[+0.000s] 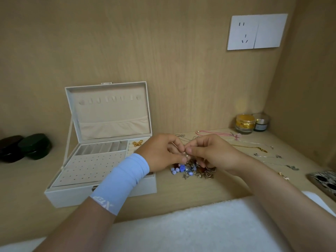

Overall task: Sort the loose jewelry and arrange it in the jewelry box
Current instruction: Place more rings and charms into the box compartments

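Note:
A white jewelry box (101,192) stands open on the wooden desk, lid upright, with a dotted earring pad and ring slots inside. A gold bow piece (137,143) lies in its right compartment. Just right of the box sits a tangled pile of jewelry (195,171) with blue beads and metal charms. My left hand (160,153), a light blue band on its wrist, and my right hand (211,153) meet above the pile. Both pinch a small metal charm piece (186,155) between their fingertips; the piece hangs down into the pile.
Several thin chains and a pink cord (218,133) lie spread to the right. Two small jars (244,123) stand in the back right corner. Dark round cases (25,147) sit at the far left. A patterned object (325,180) lies at the right edge. A white towel (181,226) covers the front.

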`<move>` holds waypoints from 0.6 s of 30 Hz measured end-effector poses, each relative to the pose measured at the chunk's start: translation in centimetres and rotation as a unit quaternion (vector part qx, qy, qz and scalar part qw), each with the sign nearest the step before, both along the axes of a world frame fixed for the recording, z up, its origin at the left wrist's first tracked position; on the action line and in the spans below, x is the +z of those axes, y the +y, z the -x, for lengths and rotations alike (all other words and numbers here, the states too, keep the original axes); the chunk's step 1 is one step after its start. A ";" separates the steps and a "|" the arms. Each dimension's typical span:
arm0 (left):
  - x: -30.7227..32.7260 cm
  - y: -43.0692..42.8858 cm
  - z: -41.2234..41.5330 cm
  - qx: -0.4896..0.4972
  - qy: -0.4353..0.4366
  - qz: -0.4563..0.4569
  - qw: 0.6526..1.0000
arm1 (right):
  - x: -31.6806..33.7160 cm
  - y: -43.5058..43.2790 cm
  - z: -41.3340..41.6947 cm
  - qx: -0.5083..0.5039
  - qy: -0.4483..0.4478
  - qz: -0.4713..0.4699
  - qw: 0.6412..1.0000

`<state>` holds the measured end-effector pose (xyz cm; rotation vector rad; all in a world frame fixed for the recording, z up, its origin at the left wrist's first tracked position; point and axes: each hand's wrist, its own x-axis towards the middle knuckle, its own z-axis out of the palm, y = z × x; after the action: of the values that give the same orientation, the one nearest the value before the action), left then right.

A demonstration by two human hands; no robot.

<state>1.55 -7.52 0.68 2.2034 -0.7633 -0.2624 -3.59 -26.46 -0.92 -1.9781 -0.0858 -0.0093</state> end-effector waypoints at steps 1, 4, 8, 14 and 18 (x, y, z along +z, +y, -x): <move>0.0 0.1 -0.1 0.003 0.005 0.012 1.000 | 0.0 0.1 0.0 -0.009 0.007 -0.019 1.000; 0.3 0.5 -0.4 -0.006 0.029 0.053 0.998 | 0.2 0.2 0.0 -0.014 0.019 -0.073 0.997; 0.8 1.0 -1.0 -0.022 0.075 0.074 0.994 | 0.2 0.5 0.1 0.004 0.031 -0.115 0.993; 1.1 1.4 -1.1 -0.056 0.152 0.119 0.980 | 0.4 1.0 0.2 0.038 0.070 -0.195 0.978; 1.8 2.0 -1.2 -0.045 0.197 0.163 0.966 | 1.3 1.5 -0.4 0.050 0.060 -0.218 0.973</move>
<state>2.75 -5.56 2.50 1.7363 -0.6313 -0.5597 -3.17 -24.96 0.42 -1.5295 -0.0954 0.1452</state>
